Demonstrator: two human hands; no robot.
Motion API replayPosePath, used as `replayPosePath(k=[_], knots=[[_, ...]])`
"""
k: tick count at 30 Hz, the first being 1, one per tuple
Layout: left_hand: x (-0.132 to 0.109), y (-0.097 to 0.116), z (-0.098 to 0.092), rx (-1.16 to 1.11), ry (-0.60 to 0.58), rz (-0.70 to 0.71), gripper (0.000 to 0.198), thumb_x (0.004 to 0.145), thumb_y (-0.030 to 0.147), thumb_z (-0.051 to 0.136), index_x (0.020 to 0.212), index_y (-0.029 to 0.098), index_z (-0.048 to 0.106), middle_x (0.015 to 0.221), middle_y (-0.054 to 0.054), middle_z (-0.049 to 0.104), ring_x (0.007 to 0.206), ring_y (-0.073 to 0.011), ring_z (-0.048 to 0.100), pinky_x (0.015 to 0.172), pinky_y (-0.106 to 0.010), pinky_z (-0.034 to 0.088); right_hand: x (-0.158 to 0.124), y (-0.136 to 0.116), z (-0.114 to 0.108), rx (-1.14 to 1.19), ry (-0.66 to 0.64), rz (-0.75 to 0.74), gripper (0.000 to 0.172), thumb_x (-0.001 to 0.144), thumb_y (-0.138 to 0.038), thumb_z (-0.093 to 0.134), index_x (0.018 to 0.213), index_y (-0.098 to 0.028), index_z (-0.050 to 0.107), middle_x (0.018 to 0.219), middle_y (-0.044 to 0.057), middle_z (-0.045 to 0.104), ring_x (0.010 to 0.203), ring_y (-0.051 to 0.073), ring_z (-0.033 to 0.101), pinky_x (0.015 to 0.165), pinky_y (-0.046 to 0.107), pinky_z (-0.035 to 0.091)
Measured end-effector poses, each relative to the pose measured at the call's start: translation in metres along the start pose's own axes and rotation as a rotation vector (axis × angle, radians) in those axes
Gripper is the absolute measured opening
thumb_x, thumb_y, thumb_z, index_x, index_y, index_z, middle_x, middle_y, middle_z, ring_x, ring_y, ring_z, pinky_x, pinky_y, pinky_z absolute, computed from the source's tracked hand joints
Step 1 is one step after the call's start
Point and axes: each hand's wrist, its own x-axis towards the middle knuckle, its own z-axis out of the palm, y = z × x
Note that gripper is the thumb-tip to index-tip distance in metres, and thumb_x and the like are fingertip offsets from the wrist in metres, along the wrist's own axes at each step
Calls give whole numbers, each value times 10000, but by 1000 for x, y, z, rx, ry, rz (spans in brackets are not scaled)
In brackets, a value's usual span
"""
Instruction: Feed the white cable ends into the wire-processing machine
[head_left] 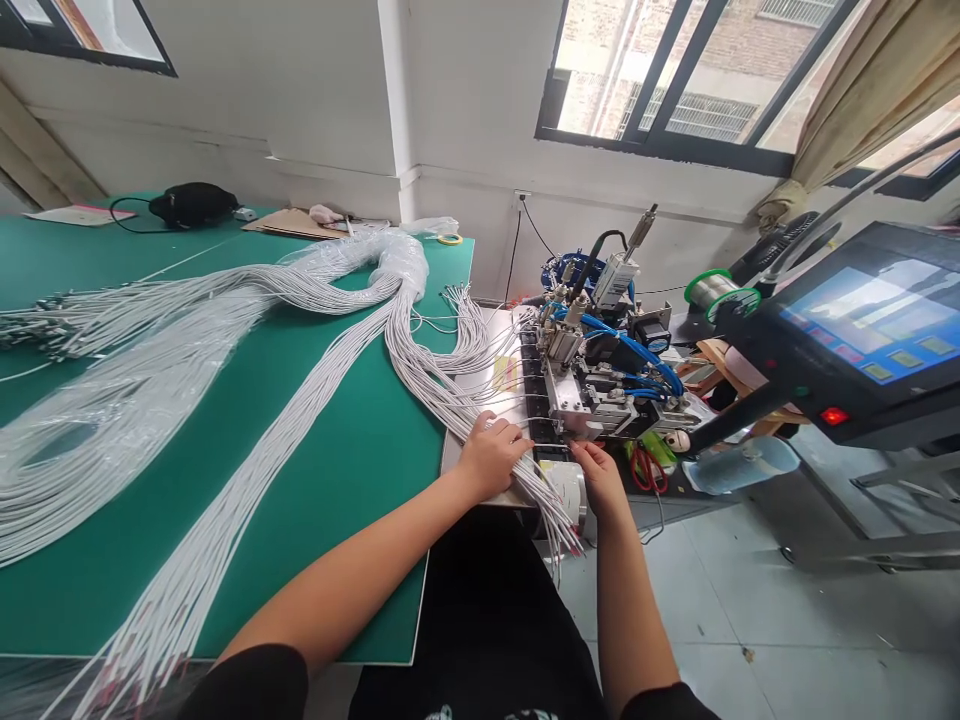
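Note:
A thick bundle of white cables [439, 395] runs over the green table's right edge and ends in loose tips below my hands. My left hand [491, 458] rests on this bundle, its fingers closed on one white cable at the machine's near end. My right hand [596, 468] pinches at the other end of that short cable stretch, beside the black track [536, 385]. The machine [574, 370], with metal blocks and blue tubes, stands just beyond both hands. Several single cables lead from the bundle into its track.
More white cables [292, 390], some in plastic wrap, lie across the green table [352, 480]. At the right are red scissors [646, 470], a clear bottle [750, 464], a solder spool [721, 296] and a screen [885, 320] on an arm. A black pouch [193, 204] sits at the back left.

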Motion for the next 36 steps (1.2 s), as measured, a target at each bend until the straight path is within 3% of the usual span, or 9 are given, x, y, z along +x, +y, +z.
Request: replayPosePath(k=[6, 10, 13, 17, 21, 23, 29, 33, 36], knots=[[-2, -1, 3, 17, 76, -25, 379, 678, 143, 600, 1055, 179, 631, 1113, -85, 644, 1044, -237, 563, 1020, -461, 273, -12, -4, -13, -250, 140, -179, 475, 686, -615, 671, 671, -150, 574, 586, -3, 515, 552, 109, 425, 519, 228, 340], [-3, -4, 6, -3, 111, 110, 335, 749, 103, 543, 1049, 214, 643, 1083, -38, 668, 995, -178, 599, 1036, -424, 268, -27, -16, -19, -327, 122, -228, 430, 772, -583, 619, 727, -156, 601, 633, 4, 534, 587, 113, 452, 557, 226, 361], [-2, -5, 5, -7, 128, 178, 343, 840, 93, 486, 1118, 240, 624, 1030, -5, 684, 915, -130, 621, 1001, -372, 291, -39, -26, -21, -367, 18, -236, 386, 805, -545, 609, 757, -162, 618, 656, 6, 548, 616, 118, 480, 588, 226, 382], [-2, -4, 2, 12, 173, 174, 284, 923, 163, 451, 1142, 236, 617, 938, 3, 696, 850, -124, 625, 928, -354, 314, -53, -38, -21, -410, -197, -263, 363, 857, -511, 558, 812, -162, 647, 686, 22, 567, 655, 135, 507, 608, 235, 402], [-3, -3, 1, 36, 195, 180, 331, 866, 120, 460, 1140, 213, 619, 895, -6, 696, 805, -138, 627, 890, -359, 321, -62, -48, -19, -474, -387, -323, 400, 880, -513, 508, 804, -150, 656, 715, 42, 590, 675, 149, 521, 625, 251, 413], [-4, -4, 1, 42, 192, 175, 361, 838, 111, 467, 1150, 209, 618, 889, -11, 696, 804, -146, 629, 887, -364, 321, -64, -50, -17, -503, -412, -327, 377, 863, -507, 541, 814, -151, 654, 722, 39, 594, 650, 140, 506, 594, 245, 396], [-4, -4, 6, 36, 167, 165, 333, 881, 162, 470, 1174, 225, 615, 920, -23, 699, 829, -151, 634, 893, -369, 326, -60, -42, -8, -508, -182, -297, 348, 812, -507, 617, 840, -161, 653, 739, 40, 617, 629, 143, 506, 557, 245, 391], [-2, -1, 2, 15, 223, 133, 284, 926, 204, 462, 1173, 221, 602, 967, -22, 698, 863, -137, 626, 897, -348, 338, -55, -38, -4, -566, -57, -385, 321, 837, -480, 600, 838, -166, 664, 740, 44, 631, 639, 149, 531, 586, 257, 417], [-1, 1, -2, 15, 234, 69, 220, 896, 192, 486, 1066, 210, 625, 961, -23, 690, 868, -155, 605, 885, -344, 345, -51, -37, -1, -644, 52, -490, 285, 862, -446, 581, 845, -173, 664, 767, 48, 646, 651, 150, 548, 615, 265, 435]])
